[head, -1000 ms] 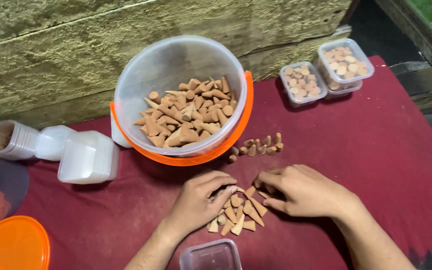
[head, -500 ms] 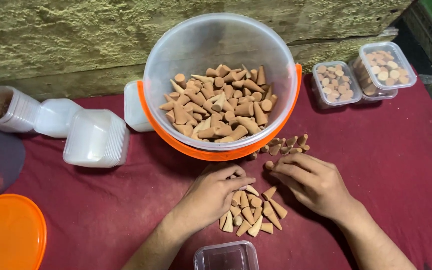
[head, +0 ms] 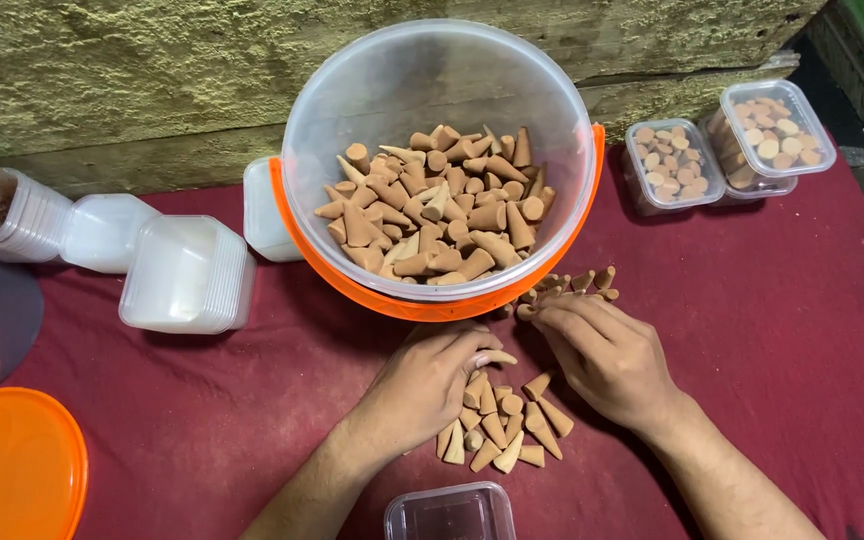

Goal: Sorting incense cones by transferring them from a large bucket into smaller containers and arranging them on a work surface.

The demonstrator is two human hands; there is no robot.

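We are sorting cones (head: 500,425) on the red tabletop (head: 782,340), just at 6 o'clock of the bucket (head: 439,165); our left hand (head: 420,388) pinches one cone, our right hand (head: 607,350) rests loosely curled, grasping nothing. The next move likely calls for gathering them toward the empty box (head: 449,513) at 6 o'clock, with filled boxes (head: 727,150) at 2 o'clock well apart.

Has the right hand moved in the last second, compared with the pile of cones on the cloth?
Yes. The right hand has slid from beside the loose pile up toward the small row of cones near the bucket.
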